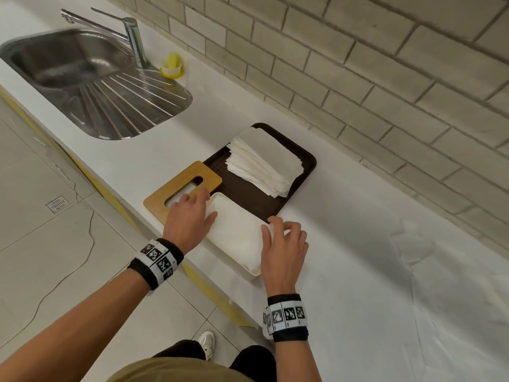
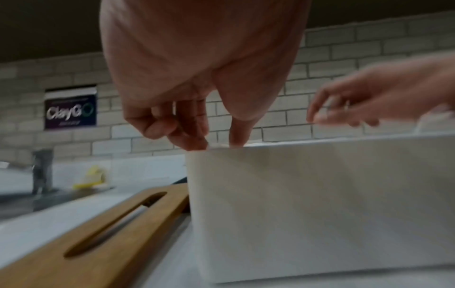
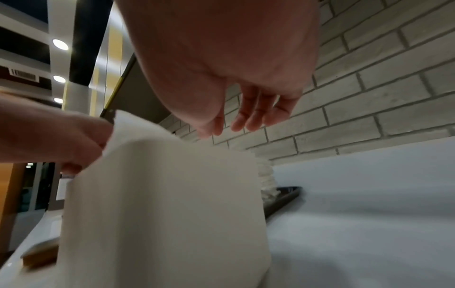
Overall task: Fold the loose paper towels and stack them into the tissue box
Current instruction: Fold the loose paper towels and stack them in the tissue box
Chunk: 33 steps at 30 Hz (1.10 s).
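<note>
A white tissue box (image 1: 249, 267) stands open near the counter's front edge, with a folded white paper towel (image 1: 237, 230) lying in its top. My left hand (image 1: 203, 208) is at the box's left end, thumb on the towel and fingers curled down at the rim (image 2: 216, 144), pinching the towel's edge. That edge (image 3: 128, 124) stands up a little there. My right hand (image 1: 278, 227) hovers over the right end with relaxed fingers (image 3: 246, 124) that hold nothing. Behind the box, a stack of loose paper towels (image 1: 264, 158) lies on a brown tray (image 1: 242, 188).
The box's wooden lid (image 1: 176, 188) with a slot lies flat just left of the box. A steel sink (image 1: 82, 73) with a faucet (image 1: 132, 34) and a yellow holder (image 1: 171, 66) sit at the far left. A brick wall runs behind the white counter (image 1: 385, 271).
</note>
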Tool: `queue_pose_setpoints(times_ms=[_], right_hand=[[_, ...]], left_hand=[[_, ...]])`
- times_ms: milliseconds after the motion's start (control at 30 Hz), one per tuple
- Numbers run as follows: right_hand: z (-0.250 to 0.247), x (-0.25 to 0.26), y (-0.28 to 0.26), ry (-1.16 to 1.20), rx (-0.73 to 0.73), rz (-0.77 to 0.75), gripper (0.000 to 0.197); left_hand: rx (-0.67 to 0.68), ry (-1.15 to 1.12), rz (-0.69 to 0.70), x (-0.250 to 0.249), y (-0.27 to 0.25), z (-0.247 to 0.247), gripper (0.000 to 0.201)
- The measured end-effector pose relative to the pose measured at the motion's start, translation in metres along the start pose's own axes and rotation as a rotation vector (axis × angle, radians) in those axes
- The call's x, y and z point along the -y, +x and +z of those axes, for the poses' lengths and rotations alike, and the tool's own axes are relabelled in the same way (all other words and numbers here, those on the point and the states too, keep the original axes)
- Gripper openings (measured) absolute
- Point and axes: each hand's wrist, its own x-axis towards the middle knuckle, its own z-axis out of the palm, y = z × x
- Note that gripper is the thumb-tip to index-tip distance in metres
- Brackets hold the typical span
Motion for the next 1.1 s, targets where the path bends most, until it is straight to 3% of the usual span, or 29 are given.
queue_pose_setpoints(times_ms=[67, 133, 200, 267, 333, 467, 567, 633, 733, 800, 967, 1100], right_hand=[[-0.015, 0.009, -0.002, 0.179, 0.029, -0.038, 0.009], [-0.024, 0.016, -0.002, 0.225, 0.261, -0.132, 0.011], [-0.02, 0.02, -0.001, 0.081, 0.545, -0.255, 0.022], [-0.012, 0.02, 0.006, -0.043, 0.785, -0.247, 0.033], [-0.014, 0.018, 0.02, -0.071, 0.883, -0.228, 0.04], [-0.015, 0.011, 0.039, -0.2, 0.837, -0.308, 0.049], [0.003, 0.021, 0.03, -0.185, 0.876, -0.211, 0.03], [0.005, 0.024, 0.028, -0.102, 0.893, -0.197, 0.028], [-0.025, 0.016, 0.031, -0.031, 0.854, -0.207, 0.032], [-0.055, 0.0, 0.026, 0.05, 0.734, -0.237, 0.039], [-0.112, -0.083, -0.016, 0.452, 0.414, 0.105, 0.012], [-0.14, -0.189, -0.053, 0.448, 0.275, 0.399, 0.013]], left_hand=[[-0.081, 0.083, 0.113, -0.001, -0.001, -0.001, 0.033], [-0.03, 0.009, 0.332, -0.008, 0.001, 0.0, 0.021], [0.236, -0.036, 0.485, -0.017, 0.006, 0.005, 0.018], [0.484, 0.086, 0.488, -0.023, 0.015, 0.01, 0.029], [0.584, 0.2, 0.432, -0.026, 0.023, 0.008, 0.036], [0.594, 0.32, 0.431, -0.025, 0.034, -0.005, 0.045], [0.608, 0.413, 0.391, -0.031, 0.035, -0.005, 0.043], [0.61, 0.413, 0.36, -0.038, 0.034, -0.008, 0.041], [0.544, 0.439, 0.324, -0.051, 0.028, -0.023, 0.031], [0.466, 0.441, 0.357, -0.061, 0.02, -0.03, 0.032], [0.445, 0.079, 0.445, -0.128, -0.006, -0.024, 0.027], [0.464, -0.166, 0.554, -0.205, -0.028, 0.028, 0.016]])
